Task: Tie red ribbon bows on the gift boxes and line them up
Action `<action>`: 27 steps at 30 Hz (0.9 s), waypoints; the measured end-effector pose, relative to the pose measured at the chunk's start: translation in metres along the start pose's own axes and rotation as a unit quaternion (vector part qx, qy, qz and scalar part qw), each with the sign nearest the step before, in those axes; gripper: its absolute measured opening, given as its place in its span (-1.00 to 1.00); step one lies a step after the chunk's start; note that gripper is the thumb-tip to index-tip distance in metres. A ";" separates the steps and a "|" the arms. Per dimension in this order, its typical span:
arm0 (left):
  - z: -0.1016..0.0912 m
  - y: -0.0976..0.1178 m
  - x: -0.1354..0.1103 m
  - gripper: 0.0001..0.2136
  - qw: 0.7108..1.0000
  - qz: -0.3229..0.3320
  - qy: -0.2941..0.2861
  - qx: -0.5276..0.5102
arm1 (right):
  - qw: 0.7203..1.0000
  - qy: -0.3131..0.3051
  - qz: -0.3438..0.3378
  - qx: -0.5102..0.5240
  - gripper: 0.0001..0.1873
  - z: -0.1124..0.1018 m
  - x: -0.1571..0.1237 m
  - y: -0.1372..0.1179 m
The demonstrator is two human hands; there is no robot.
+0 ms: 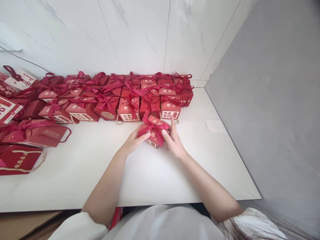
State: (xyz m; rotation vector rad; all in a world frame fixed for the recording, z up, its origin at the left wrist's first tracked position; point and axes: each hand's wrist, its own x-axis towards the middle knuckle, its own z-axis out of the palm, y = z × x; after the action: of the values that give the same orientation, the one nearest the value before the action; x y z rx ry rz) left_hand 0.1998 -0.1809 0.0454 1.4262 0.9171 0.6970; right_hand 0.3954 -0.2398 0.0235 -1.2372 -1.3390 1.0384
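A small red gift box (pixel 153 141) with a red ribbon bow on top sits tilted at an angle on the white table, between my two hands. My left hand (pixel 135 140) grips its left side, thumb over the ribbon. On the other side, my right hand (pixel 173 140) holds it with the thumb at the bow and the index finger stretched out forward. That fingertip reaches the front of another red box (pixel 170 108) in the row behind. The undersides of both hands' fingers are partly hidden by the box.
Rows of similar ribboned red boxes (pixel 107 108) line the tiled wall. More boxes (pixel 37 135) crowd the left side, one with a rope handle (pixel 41 163). A pale paper slip (pixel 215 126) lies on the table (pixel 200 160) at right, near a grey wall (pixel 275 100).
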 end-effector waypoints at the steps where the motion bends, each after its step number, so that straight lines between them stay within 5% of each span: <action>1: 0.000 -0.001 0.001 -0.46 1.000 0.002 -0.001 -0.014 | 0.999 0.023 0.014 0.028 -0.18 -0.002 0.002 0.002; 4: -0.006 -0.004 0.004 -0.45 0.998 -0.003 0.032 -0.047 | 0.997 0.033 0.020 0.071 -0.34 -0.016 0.008 0.004; 6: -0.011 -0.008 0.005 -0.44 0.996 -0.009 0.070 -0.057 | 0.996 -0.061 -0.012 0.067 -0.38 -0.030 0.012 0.004; 8: -0.015 -0.012 0.006 -0.48 0.994 -0.006 0.089 -0.058 | 0.982 -0.182 -0.039 0.034 -0.13 -0.042 0.015 0.004; 10: -0.017 -0.015 0.007 -0.53 0.995 0.006 0.072 -0.062 | 0.976 -0.214 -0.043 0.017 0.13 -0.046 0.015 0.004; 17: -0.011 -0.020 0.008 -0.53 0.994 0.037 -0.010 -0.105 | 0.971 -0.204 -0.003 0.127 0.16 -0.034 0.015 0.009; 23: -0.003 -0.027 -0.001 -0.38 0.984 0.075 -0.079 -0.138 | 0.924 -0.125 0.097 0.347 -0.46 -0.021 0.008 0.009; 27: 0.007 -0.025 -0.004 -0.36 0.983 0.103 -0.048 -0.147 | 0.890 -0.098 0.165 0.413 -0.47 -0.007 0.012 0.008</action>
State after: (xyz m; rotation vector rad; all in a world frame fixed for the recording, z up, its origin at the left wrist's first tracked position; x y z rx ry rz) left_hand 0.2009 -0.1896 0.0207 1.2873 0.5694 0.8715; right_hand 0.4033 -0.2273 0.0183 -0.7114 -0.6692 1.7737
